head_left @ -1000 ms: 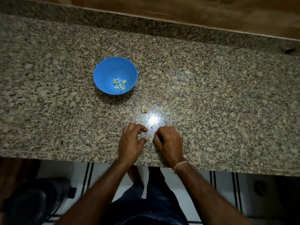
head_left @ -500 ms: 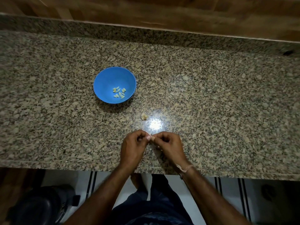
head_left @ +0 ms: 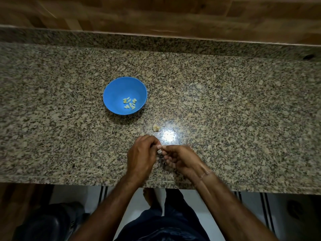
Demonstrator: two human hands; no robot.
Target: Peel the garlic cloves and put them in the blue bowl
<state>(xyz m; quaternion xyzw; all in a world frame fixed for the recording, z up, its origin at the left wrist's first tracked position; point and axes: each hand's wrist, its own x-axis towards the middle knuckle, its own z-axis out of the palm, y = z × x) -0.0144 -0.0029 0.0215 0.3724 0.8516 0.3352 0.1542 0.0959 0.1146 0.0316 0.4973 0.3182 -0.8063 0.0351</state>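
Observation:
A blue bowl [head_left: 112,89] stands on the granite counter [head_left: 225,110], left of centre, with several peeled yellowish garlic cloves [head_left: 129,103] in its bottom. Nearer the front edge, my left hand [head_left: 141,156] and my right hand [head_left: 182,159] meet fingertip to fingertip just above the counter. Both pinch a small pale garlic clove [head_left: 159,148] between thumbs and fingers; most of it is hidden by the fingers. A small scrap of garlic skin [head_left: 156,127] lies on the counter between the hands and the bowl.
A bright light reflection [head_left: 168,136] glares on the counter just beyond my hands. A wooden wall [head_left: 156,13] runs behind the granite backsplash. Below the front edge are my legs, a tiled floor and a dark round object [head_left: 46,223] at the lower left.
My hands lifted off the counter and came together around the clove. The camera tilted, so bowl and counter sit lower in view. The right hand's lower fingers have loosened and spread.

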